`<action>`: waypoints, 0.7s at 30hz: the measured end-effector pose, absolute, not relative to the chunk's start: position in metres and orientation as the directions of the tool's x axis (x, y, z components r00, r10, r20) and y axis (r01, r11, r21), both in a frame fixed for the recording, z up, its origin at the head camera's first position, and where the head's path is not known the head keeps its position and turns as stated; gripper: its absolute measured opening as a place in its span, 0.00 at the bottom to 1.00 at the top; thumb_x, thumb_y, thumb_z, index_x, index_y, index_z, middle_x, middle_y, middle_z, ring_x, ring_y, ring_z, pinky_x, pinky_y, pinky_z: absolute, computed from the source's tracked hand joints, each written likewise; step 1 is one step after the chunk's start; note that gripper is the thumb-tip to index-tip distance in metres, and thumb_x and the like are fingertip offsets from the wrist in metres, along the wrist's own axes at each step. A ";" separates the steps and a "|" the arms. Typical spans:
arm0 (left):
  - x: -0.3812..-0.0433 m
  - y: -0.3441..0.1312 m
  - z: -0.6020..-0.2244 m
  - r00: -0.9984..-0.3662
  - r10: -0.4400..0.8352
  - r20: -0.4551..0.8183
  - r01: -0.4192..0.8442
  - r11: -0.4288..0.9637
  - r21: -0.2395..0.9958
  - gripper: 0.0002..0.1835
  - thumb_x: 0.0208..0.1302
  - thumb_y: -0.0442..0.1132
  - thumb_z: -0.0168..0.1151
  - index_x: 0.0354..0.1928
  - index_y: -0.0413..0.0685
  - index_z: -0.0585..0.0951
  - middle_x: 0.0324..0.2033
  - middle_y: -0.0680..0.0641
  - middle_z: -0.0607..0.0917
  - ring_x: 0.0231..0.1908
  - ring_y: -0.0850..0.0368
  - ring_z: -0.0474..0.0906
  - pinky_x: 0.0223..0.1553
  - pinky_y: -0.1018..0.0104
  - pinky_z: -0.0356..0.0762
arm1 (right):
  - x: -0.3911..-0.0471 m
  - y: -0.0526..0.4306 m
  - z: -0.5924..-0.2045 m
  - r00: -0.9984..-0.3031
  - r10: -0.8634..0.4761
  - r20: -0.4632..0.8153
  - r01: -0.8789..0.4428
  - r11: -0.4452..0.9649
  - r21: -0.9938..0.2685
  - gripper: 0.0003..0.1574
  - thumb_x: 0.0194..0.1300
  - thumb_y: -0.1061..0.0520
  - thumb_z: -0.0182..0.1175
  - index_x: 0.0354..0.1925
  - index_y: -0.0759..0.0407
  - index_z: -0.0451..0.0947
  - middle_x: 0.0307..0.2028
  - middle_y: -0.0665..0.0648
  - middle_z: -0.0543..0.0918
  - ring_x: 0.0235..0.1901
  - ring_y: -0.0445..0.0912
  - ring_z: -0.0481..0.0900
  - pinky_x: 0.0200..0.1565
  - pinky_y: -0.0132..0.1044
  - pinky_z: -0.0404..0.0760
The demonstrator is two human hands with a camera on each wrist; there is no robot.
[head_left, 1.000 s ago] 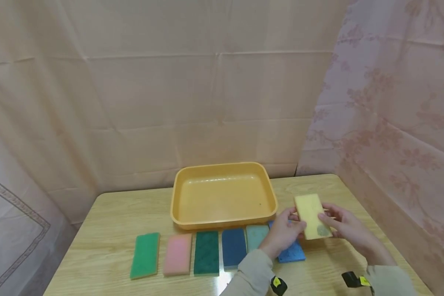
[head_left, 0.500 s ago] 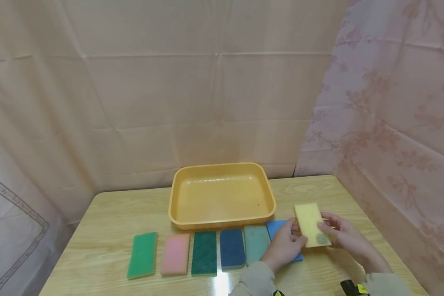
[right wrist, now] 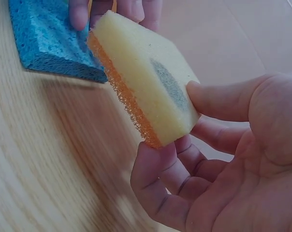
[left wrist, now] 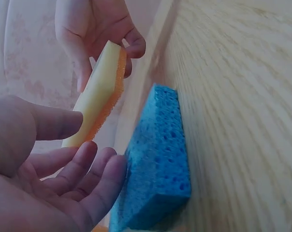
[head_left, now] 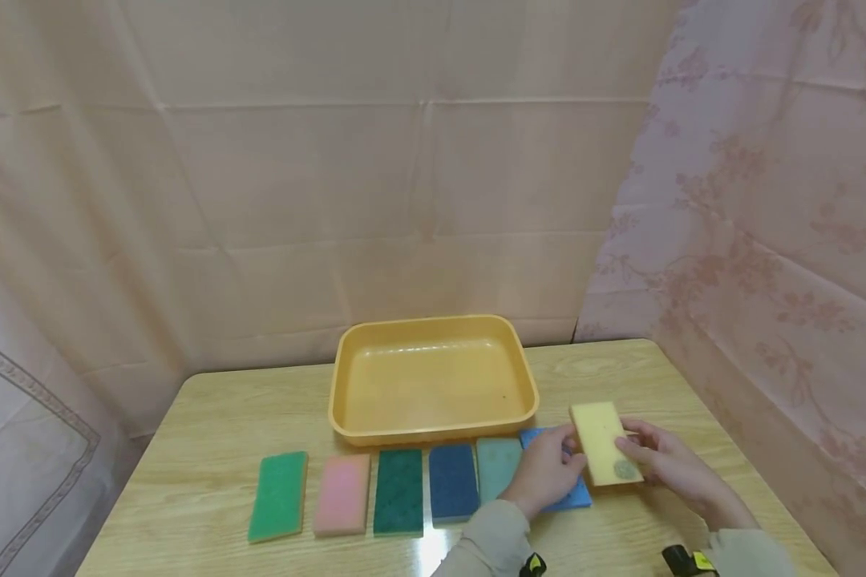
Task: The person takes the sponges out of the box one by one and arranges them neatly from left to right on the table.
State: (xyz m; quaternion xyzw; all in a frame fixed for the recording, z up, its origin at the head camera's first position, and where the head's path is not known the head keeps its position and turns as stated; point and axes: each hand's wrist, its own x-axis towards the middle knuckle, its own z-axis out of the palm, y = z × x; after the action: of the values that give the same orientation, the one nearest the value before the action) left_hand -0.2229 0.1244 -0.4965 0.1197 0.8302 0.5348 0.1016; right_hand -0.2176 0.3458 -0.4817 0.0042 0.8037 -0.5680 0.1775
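Observation:
A yellow sponge with an orange mesh underside and a dark round mark is held above the table at the right. My right hand grips its right side, thumb on the yellow face and fingers beneath. My left hand pinches the opposite edge between thumb and fingers, as the left wrist view shows. Below the left hand lies a blue sponge, partly hidden by it; its porous side shows in the left wrist view.
A row of sponges runs left of the hands: green, pink, dark green, navy and pale teal. Behind them stands a yellow tray on the wooden table. Curtains hang around the table.
Both hands have lowered the yellow sponge slightly and brought it a little nearer. The left thumb has drawn back toward the sponge's edge. The row of sponges and the tray stay in place.

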 end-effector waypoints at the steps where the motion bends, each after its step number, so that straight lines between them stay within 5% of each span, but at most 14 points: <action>1: -0.223 0.124 -0.497 -0.951 0.307 -0.040 0.095 0.412 0.906 0.24 0.65 0.35 0.69 0.63 0.48 0.79 0.39 0.59 0.81 0.36 0.70 0.76 0.40 0.72 0.79 | -0.218 0.345 -0.482 -0.936 -0.200 -0.291 0.208 0.354 -0.912 0.43 0.79 0.50 0.53 0.74 0.76 0.48 0.51 0.62 0.76 0.41 0.47 0.79 0.37 0.41 0.83; 21: -0.223 0.126 -0.508 -0.935 0.350 -0.062 0.155 0.560 0.814 0.22 0.62 0.37 0.71 0.59 0.47 0.81 0.34 0.60 0.78 0.36 0.68 0.72 0.42 0.69 0.75 | -0.226 0.342 -0.490 -0.925 -0.153 -0.348 0.250 0.447 -0.859 0.45 0.79 0.47 0.53 0.75 0.74 0.49 0.54 0.65 0.75 0.39 0.50 0.75 0.32 0.37 0.77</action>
State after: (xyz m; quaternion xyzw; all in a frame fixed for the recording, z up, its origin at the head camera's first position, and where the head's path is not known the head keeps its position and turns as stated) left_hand -0.2231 0.1263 -0.5077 0.1440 0.8764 0.4464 0.1089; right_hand -0.2261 0.3420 -0.4896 0.0293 0.8287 -0.5251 0.1917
